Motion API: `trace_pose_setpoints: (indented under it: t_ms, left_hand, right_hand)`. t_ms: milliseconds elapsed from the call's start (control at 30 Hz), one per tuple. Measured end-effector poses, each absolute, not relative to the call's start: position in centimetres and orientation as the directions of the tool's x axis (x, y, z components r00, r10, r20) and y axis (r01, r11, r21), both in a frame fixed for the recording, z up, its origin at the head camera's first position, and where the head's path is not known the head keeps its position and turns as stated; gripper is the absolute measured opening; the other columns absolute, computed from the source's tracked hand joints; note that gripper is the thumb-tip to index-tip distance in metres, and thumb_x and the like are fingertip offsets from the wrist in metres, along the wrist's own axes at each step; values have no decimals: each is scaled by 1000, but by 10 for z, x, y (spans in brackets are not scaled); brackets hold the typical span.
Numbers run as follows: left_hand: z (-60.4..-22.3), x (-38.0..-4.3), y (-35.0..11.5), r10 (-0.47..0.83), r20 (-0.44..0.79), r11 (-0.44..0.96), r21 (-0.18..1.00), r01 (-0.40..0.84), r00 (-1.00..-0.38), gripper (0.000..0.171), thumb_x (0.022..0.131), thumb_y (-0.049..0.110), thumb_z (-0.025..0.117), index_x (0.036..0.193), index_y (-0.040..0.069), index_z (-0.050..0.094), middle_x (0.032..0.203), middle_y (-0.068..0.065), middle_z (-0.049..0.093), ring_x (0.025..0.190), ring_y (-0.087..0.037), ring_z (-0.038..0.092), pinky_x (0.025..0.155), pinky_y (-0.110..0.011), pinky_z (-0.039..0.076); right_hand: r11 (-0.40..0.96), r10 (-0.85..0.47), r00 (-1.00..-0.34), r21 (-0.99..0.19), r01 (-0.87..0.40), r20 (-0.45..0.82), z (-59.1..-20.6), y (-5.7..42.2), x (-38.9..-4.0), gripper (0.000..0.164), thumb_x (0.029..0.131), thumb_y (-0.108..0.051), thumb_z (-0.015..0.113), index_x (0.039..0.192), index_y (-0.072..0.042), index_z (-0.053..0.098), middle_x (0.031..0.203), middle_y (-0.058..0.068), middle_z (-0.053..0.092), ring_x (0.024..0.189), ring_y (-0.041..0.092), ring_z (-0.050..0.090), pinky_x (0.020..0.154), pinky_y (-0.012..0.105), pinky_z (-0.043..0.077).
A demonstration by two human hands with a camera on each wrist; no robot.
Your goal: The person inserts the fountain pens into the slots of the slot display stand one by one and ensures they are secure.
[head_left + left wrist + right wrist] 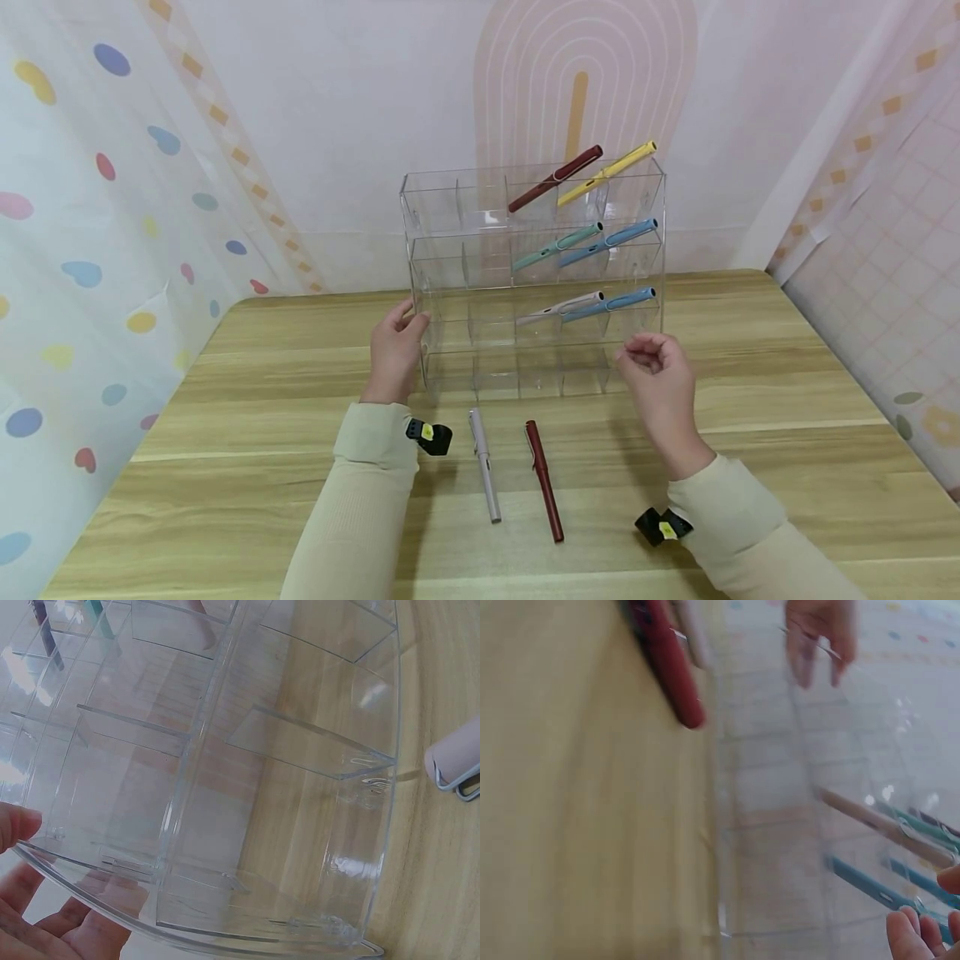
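Observation:
A clear acrylic pen rack (495, 343) with tiered compartments stands on the table. My left hand (396, 350) grips its left side; in the left wrist view the thumb (21, 823) lies over the edge and the fingers show through the side panel. By the rack's lower right corner is my right hand (660, 379), fingers loosely curled, holding nothing visible. Several capped pens lean in the right-hand compartments: dark red (555, 178), yellow (607, 173), green (557, 247), blue (609, 242), pale pink (559, 308) and a lower blue one (609, 305).
In front of the rack, between my forearms, a pale lilac pen (485, 467) and a dark red pen (544, 482) lie on the wooden table (247, 467). A patterned curtain (337, 125) hangs behind the table. The right wrist view is blurred.

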State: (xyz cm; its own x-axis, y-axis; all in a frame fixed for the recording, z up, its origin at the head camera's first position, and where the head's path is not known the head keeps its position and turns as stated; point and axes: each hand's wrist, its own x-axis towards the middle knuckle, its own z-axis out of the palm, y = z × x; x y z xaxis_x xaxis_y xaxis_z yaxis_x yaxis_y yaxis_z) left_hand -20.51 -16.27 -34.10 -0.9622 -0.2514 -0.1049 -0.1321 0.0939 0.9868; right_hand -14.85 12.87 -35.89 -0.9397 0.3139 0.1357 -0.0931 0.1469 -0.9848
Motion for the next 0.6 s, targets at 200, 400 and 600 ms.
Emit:
trace_pose_setpoints:
  t_ms: [200,400,600]
  left_hand:
    - [-341,-205,-162,-255,-101,97,987,-130,-962,47,100,21,51,146,13,44,138,-16,48,124,-30,45,96,-43,40]
    - [-341,-205,-162,-259,-97,91,988,-124,-961,46,100,21,51,145,14,46,135,-15,50,120,-29,46,87,-36,40]
    - [-341,-205,-161,-259,-99,84,989,-125,-961,45,100,20,51,144,13,47,133,-15,51,122,-33,45,87,-36,39]
  right_hand:
    - [251,139,-989,-968,-11,47,-369,121,-141,27,90,-3,62,114,5,54,110,15,57,96,13,55,76,15,46]
    - [346,-8,-1000,-938,13,-16,-378,111,-138,30,89,-4,63,116,6,57,114,20,58,100,27,57,78,27,48]
    - [418,-105,-992,-908,23,-73,-387,99,-139,33,87,-6,67,117,5,59,109,16,61,97,26,61,79,35,51]
